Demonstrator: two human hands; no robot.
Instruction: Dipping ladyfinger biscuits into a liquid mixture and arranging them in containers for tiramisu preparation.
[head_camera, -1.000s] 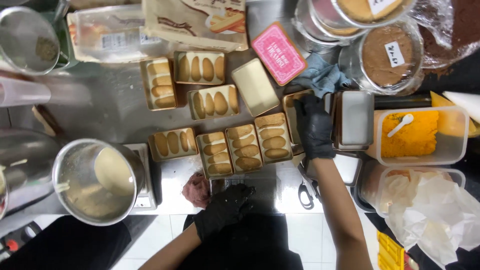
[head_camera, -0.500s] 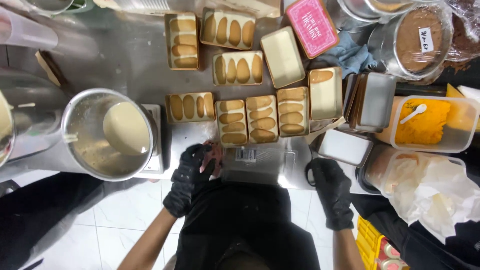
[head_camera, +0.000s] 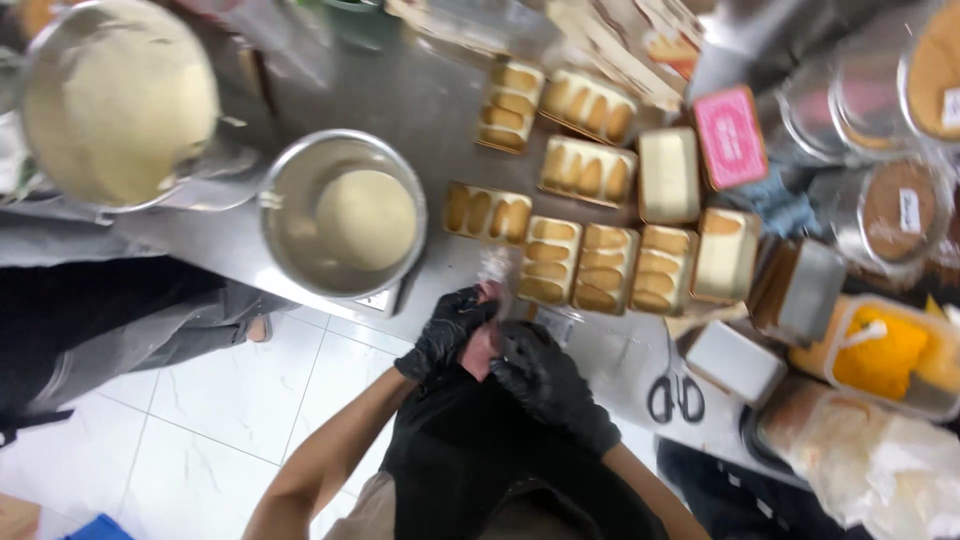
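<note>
probably the pinkish cloth (head_camera: 483, 345) pinched between the gloved left hand (head_camera: 447, 332) and right hand (head_camera: 540, 378) could slip onto the filled trays (head_camera: 601, 266) just beyond them.

I see black gloves on both my left hand (head_camera: 447, 333) and my right hand (head_camera: 545, 378), with a pinkish-red soft piece (head_camera: 482, 345) between them. The round steel bowl (head_camera: 343, 213) holds pale cream batter. The small rectangular trays of finger biscuits (head_camera: 603, 266) show golden tan. A bright pink rectangular lid (head_camera: 731, 137) and black-handled scissors (head_camera: 677, 392) lie on the grey steel counter (head_camera: 420, 100).
</note>
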